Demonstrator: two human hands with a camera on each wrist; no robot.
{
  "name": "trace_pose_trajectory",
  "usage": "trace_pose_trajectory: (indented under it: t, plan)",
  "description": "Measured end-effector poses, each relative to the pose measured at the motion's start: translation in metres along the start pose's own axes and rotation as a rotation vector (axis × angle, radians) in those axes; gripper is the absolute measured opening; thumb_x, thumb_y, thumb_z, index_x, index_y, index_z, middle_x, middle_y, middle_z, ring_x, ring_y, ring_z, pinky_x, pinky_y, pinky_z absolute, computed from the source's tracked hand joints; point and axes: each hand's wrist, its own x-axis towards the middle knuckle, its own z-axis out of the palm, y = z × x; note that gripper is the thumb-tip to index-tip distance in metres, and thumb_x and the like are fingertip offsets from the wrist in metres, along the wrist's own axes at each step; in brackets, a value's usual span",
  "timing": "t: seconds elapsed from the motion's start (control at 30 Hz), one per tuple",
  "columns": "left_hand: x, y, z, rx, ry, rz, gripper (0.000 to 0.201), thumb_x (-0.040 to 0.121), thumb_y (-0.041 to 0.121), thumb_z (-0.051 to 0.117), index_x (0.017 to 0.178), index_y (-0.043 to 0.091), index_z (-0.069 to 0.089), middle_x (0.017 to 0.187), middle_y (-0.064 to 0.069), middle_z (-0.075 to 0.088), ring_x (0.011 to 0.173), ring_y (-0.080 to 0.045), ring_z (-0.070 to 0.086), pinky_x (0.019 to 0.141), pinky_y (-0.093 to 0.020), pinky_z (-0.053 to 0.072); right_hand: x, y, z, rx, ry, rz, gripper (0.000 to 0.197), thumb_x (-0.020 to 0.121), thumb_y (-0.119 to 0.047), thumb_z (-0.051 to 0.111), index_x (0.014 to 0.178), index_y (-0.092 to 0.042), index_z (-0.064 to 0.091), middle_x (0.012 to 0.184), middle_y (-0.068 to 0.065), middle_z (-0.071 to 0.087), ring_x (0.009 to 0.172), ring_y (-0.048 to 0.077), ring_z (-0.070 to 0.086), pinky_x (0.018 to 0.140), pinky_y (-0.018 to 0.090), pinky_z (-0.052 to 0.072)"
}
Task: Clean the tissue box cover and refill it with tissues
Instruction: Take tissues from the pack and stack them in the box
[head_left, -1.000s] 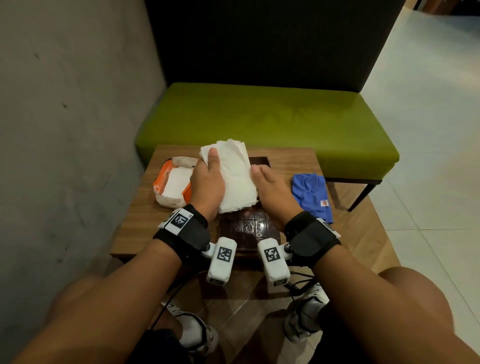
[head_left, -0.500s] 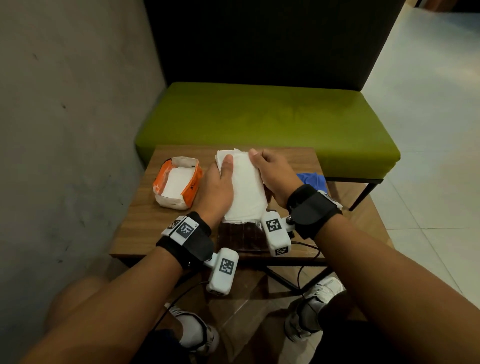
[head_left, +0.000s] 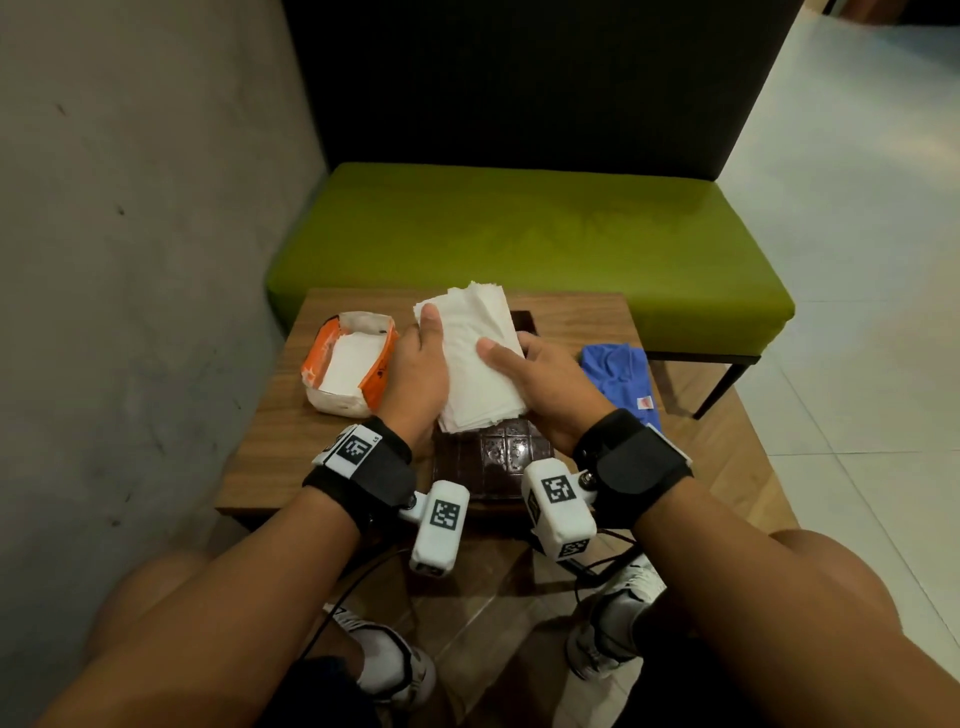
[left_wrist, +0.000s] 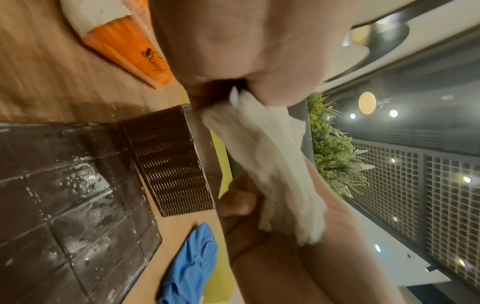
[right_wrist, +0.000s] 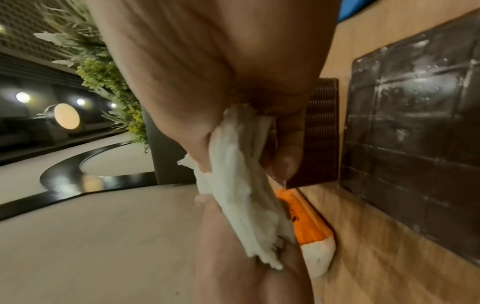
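Both hands hold a thick stack of white tissues (head_left: 475, 358) just above the dark brown tissue box cover (head_left: 488, 452) in the middle of the wooden table (head_left: 270, 447). My left hand (head_left: 423, 364) grips the stack's left edge, thumb on top. My right hand (head_left: 535, 379) grips the right edge, its thumb also on top. In the wrist views the tissues (left_wrist: 272, 164) (right_wrist: 241, 185) are pinched between thumb and fingers. Below them lie the cover's ribbed side (left_wrist: 168, 162) (right_wrist: 322, 131) and its glossy tiled panel (left_wrist: 64, 195) (right_wrist: 415, 133). The stack hides most of the cover's opening.
An opened orange tissue pack (head_left: 348, 364) with white tissues inside lies left of the cover. A blue cloth (head_left: 621, 379) lies at the table's right edge. A green bench (head_left: 519, 244) stands behind the table, and a grey wall (head_left: 130, 260) runs along the left.
My right hand has moved from the stack's far end back to its right edge. The stack has tilted slightly and stays over the cover, with the left hand still on it.
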Motion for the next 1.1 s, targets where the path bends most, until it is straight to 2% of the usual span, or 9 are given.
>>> trace_pose_trajectory:
  t: [0.2, 0.27, 0.37, 0.47, 0.57, 0.67, 0.8, 0.97, 1.1]
  plan:
    - [-0.001, 0.001, -0.024, -0.041, 0.088, -0.091, 0.034, 0.118, 0.030, 0.042, 0.096, 0.015, 0.064, 0.078, -0.005, 0.063, 0.055, -0.013, 0.058, 0.041, -0.021, 0.047, 0.003, -0.015, -0.014, -0.485, 0.197, -0.327, 0.037, 0.101, -0.038, 0.069, 0.128, -0.013, 0.063, 0.115, 0.004, 0.073, 0.105, 0.025, 0.070, 0.094, 0.051, 0.059]
    - [-0.009, 0.015, -0.027, -0.105, -0.046, -0.181, 0.052, 0.116, 0.050, 0.037, 0.102, 0.009, 0.067, 0.082, -0.011, 0.073, 0.058, -0.019, 0.069, 0.044, -0.024, 0.055, 0.004, -0.015, -0.016, -0.793, 0.227, -0.554, 0.031, 0.102, -0.035, 0.066, 0.122, -0.012, 0.062, 0.107, 0.005, 0.068, 0.095, 0.026, 0.064, 0.079, 0.043, 0.052]
    - [-0.012, 0.031, -0.031, -0.274, -0.261, -0.331, 0.094, 0.101, 0.083, 0.026, 0.120, 0.004, 0.072, 0.111, -0.022, 0.080, 0.097, -0.036, 0.082, 0.073, -0.045, 0.070, 0.005, -0.009, -0.014, -1.162, 0.197, -0.840, 0.024, 0.097, -0.029, 0.067, 0.112, -0.012, 0.060, 0.102, 0.008, 0.057, 0.089, 0.026, 0.053, 0.065, 0.037, 0.040]
    - [-0.008, 0.038, -0.038, -0.478, -0.374, -0.438, 0.107, 0.088, 0.094, 0.038, 0.132, 0.002, 0.070, 0.129, -0.022, 0.076, 0.120, -0.039, 0.075, 0.101, -0.058, 0.061, 0.004, -0.004, -0.016, -1.411, 0.214, -0.961, 0.020, 0.087, -0.019, 0.065, 0.106, -0.012, 0.060, 0.099, 0.009, 0.053, 0.088, 0.028, 0.049, 0.060, 0.039, 0.041]
    - [-0.012, 0.044, -0.038, -0.454, -0.447, -0.421, 0.088, 0.092, 0.078, 0.060, 0.133, 0.001, 0.069, 0.128, -0.021, 0.078, 0.119, -0.036, 0.076, 0.104, -0.051, 0.060, 0.001, 0.003, -0.016, -1.523, 0.245, -1.060, 0.019, 0.084, -0.007, 0.062, 0.100, -0.014, 0.056, 0.093, 0.010, 0.051, 0.083, 0.029, 0.047, 0.064, 0.041, 0.038]
    - [-0.013, 0.043, -0.031, -0.396, -0.354, -0.363, 0.046, 0.100, 0.028, 0.076, 0.133, -0.003, 0.070, 0.125, -0.023, 0.078, 0.106, -0.033, 0.080, 0.083, -0.042, 0.069, -0.005, 0.003, -0.013, -1.585, 0.195, -1.099, 0.015, 0.088, -0.015, 0.058, 0.102, -0.015, 0.055, 0.095, 0.011, 0.053, 0.084, 0.030, 0.049, 0.070, 0.045, 0.041]
    - [-0.005, 0.030, -0.035, -0.433, -0.251, -0.318, 0.039, 0.101, 0.001, 0.069, 0.139, -0.004, 0.064, 0.126, -0.023, 0.077, 0.108, -0.033, 0.079, 0.073, -0.038, 0.069, -0.011, 0.002, -0.025, -1.415, 0.216, -0.925, 0.046, 0.099, -0.061, 0.057, 0.107, -0.017, 0.068, 0.101, 0.003, 0.053, 0.094, 0.023, 0.049, 0.082, 0.040, 0.043]
    - [-0.009, 0.020, -0.034, -0.424, -0.327, -0.262, 0.037, 0.106, 0.005, 0.064, 0.143, 0.002, 0.062, 0.131, -0.017, 0.077, 0.120, -0.030, 0.076, 0.089, -0.038, 0.068, -0.012, -0.011, -0.015, -0.570, 0.282, -0.414, 0.051, 0.098, -0.067, 0.058, 0.126, -0.024, 0.054, 0.117, -0.008, 0.059, 0.109, 0.010, 0.060, 0.094, 0.032, 0.053]
    - [-0.011, 0.016, -0.034, -0.404, -0.377, -0.231, 0.038, 0.108, 0.005, 0.060, 0.146, 0.002, 0.060, 0.135, -0.017, 0.075, 0.125, -0.030, 0.074, 0.098, -0.040, 0.064, 0.007, -0.012, -0.010, -0.236, 0.142, -0.093, 0.060, 0.084, -0.082, 0.063, 0.122, -0.035, 0.058, 0.126, -0.007, 0.072, 0.116, 0.016, 0.071, 0.106, 0.050, 0.057]
